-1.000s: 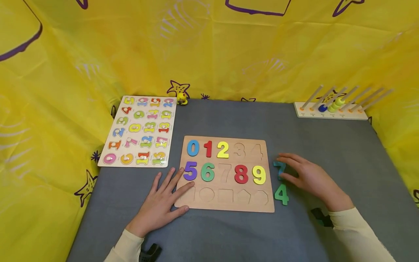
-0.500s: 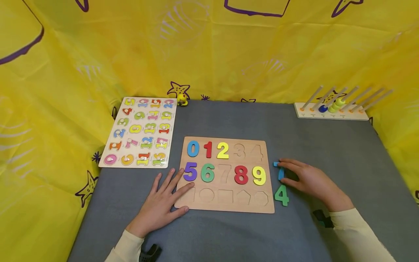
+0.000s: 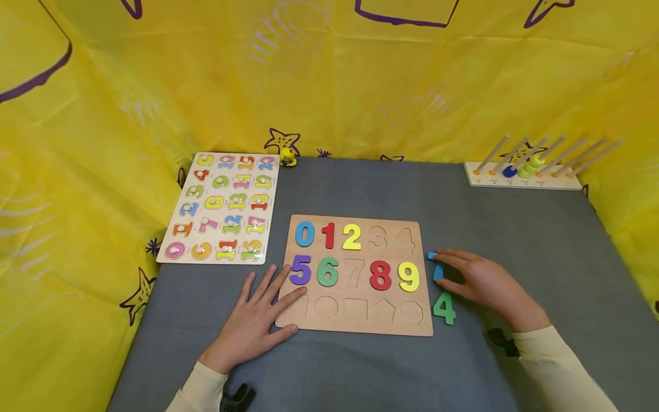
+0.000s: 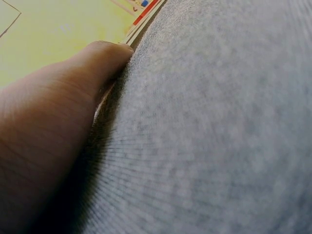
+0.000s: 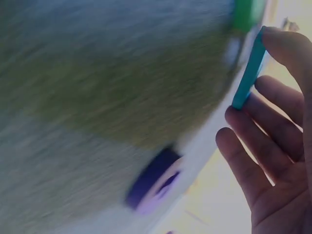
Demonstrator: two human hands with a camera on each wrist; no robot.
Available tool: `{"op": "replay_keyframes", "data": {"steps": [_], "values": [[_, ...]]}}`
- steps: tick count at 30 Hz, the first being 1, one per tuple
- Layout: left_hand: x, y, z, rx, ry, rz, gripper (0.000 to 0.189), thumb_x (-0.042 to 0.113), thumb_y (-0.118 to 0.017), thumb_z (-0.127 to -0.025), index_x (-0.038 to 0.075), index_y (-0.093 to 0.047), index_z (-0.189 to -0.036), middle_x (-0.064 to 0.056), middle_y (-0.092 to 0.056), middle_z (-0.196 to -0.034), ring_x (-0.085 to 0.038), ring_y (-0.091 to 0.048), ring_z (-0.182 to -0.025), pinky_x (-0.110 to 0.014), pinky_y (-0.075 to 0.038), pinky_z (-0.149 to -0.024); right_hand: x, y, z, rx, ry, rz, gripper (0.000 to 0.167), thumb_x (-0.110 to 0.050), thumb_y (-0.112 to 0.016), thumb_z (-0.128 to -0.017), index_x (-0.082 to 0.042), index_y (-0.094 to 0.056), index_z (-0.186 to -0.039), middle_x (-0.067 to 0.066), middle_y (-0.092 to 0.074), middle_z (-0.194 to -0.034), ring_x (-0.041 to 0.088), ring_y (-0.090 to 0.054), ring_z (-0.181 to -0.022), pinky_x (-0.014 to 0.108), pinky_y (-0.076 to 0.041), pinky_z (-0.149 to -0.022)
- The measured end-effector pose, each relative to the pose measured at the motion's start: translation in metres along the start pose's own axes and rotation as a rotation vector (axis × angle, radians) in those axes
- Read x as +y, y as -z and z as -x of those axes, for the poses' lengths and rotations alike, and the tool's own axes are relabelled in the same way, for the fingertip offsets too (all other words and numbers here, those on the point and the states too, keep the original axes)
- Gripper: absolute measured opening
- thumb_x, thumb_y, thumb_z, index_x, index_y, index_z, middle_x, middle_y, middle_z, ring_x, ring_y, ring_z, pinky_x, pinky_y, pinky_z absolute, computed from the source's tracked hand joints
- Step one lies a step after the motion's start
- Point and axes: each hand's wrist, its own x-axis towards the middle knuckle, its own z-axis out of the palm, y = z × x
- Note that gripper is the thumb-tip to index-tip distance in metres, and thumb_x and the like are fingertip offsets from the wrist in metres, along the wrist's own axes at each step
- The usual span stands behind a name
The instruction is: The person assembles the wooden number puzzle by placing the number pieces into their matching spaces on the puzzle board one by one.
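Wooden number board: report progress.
Done: 0, 1, 2, 5, 6, 8 and 9 sit in the board. In hand: the right hand pinches the blue 7. Remaining: the 3, 4 and 7 slots and visible bottom-row shapes lack pieces; the green 4 lies beside the board.

Left grip [image 3: 252, 325] splayed, palm down, right grip [image 3: 485, 284] curved, pinching

Right fingers [image 3: 452, 258] have lifted the blue 7 [image 3: 438, 272] off the table [image 3: 360, 377].

What looks like a play corner: star-patterned yellow cloth [image 3: 340, 80] surrounds a grey table [image 3: 360, 372] set with two number boards [image 3: 341, 290] and a bead stand [image 3: 523, 181].
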Motion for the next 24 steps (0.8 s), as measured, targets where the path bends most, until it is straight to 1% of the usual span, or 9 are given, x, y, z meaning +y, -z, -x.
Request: {"op": "replay_keyframes", "data": {"steps": [3, 6, 10, 14, 16, 20, 24], "values": [[0.000, 0.000, 0.000, 0.006, -0.003, 0.000, 0.071, 0.061, -0.059, -0.095, 0.034, -0.039, -0.158, -0.008, -0.011, -0.170, -0.039, -0.010, -0.153, -0.068, -0.002, -0.115, -0.010, 0.002, -0.010, 0.062, 0.061, -0.007, 0.059, -0.024, -0.091, -0.075, -0.002, -0.070, -0.126, 0.015, -0.068, -0.123, 0.034, -0.068, -0.107, 0.050, -0.057, -0.084], [-0.001, 0.000, 0.000, 0.008, -0.004, -0.003, 0.071, 0.061, -0.058, -0.095, 0.034, -0.039, -0.158, -0.008, -0.011, -0.170, -0.039, -0.010, -0.153, -0.068, -0.002, -0.115, -0.028, 0.003, -0.026, 0.090, 0.111, -0.036, 0.060, -0.024, -0.092, -0.074, -0.003, -0.070, -0.126, 0.015, -0.068, -0.124, 0.033, -0.068, -0.108, 0.049, -0.057, -0.085], [-0.001, 0.001, 0.000, 0.017, -0.007, -0.001, 0.071, 0.061, -0.059, -0.095, 0.034, -0.040, -0.157, -0.009, -0.012, -0.170, -0.039, -0.010, -0.153, -0.068, -0.002, -0.115, -0.058, -0.005, -0.047, 0.066, 0.154, -0.058, 0.058, -0.028, -0.090, -0.078, -0.005, -0.070, -0.127, 0.013, -0.067, -0.127, 0.031, -0.066, -0.112, 0.046, -0.058, -0.086], [-0.001, 0.001, 0.000, 0.014, -0.001, 0.005, 0.071, 0.061, -0.059, -0.095, 0.034, -0.039, -0.158, -0.008, -0.012, -0.170, -0.038, -0.010, -0.153, -0.068, -0.002, -0.115, -0.086, -0.022, -0.066, 0.045, 0.211, -0.042, 0.051, -0.032, -0.085, -0.084, -0.008, -0.071, -0.127, 0.009, -0.067, -0.128, 0.026, -0.064, -0.117, 0.042, -0.057, -0.090], [-0.001, 0.001, 0.001, 0.010, 0.004, 0.005, 0.071, 0.061, -0.059, -0.095, 0.035, -0.039, -0.158, -0.008, -0.011, -0.170, -0.038, -0.009, -0.154, -0.068, -0.001, -0.115, -0.096, -0.031, -0.074, 0.047, 0.233, -0.027, 0.048, -0.031, -0.081, -0.087, -0.008, -0.071, -0.127, 0.009, -0.067, -0.127, 0.026, -0.064, -0.117, 0.040, -0.056, -0.092], [-0.001, 0.000, 0.001, 0.005, 0.002, 0.008, 0.071, 0.060, -0.059, -0.095, 0.035, -0.038, -0.158, -0.008, -0.011, -0.170, -0.038, -0.009, -0.154, -0.068, -0.001, -0.115, -0.111, -0.043, -0.084, 0.052, 0.226, -0.001, 0.047, -0.029, -0.078, -0.089, -0.006, -0.069, -0.128, 0.010, -0.067, -0.127, 0.027, -0.065, -0.116, 0.041, -0.054, -0.095], [0.000, 0.000, 0.001, -0.002, 0.003, 0.009, 0.071, 0.061, -0.059, -0.095, 0.036, -0.037, -0.158, -0.007, -0.010, -0.170, -0.038, -0.008, -0.154, -0.067, -0.001, -0.115, -0.119, -0.047, -0.089, 0.027, 0.193, 0.014, 0.048, -0.030, -0.078, -0.089, -0.005, -0.068, -0.130, 0.012, -0.067, -0.128, 0.028, -0.064, -0.117, 0.043, -0.052, -0.098]]}}
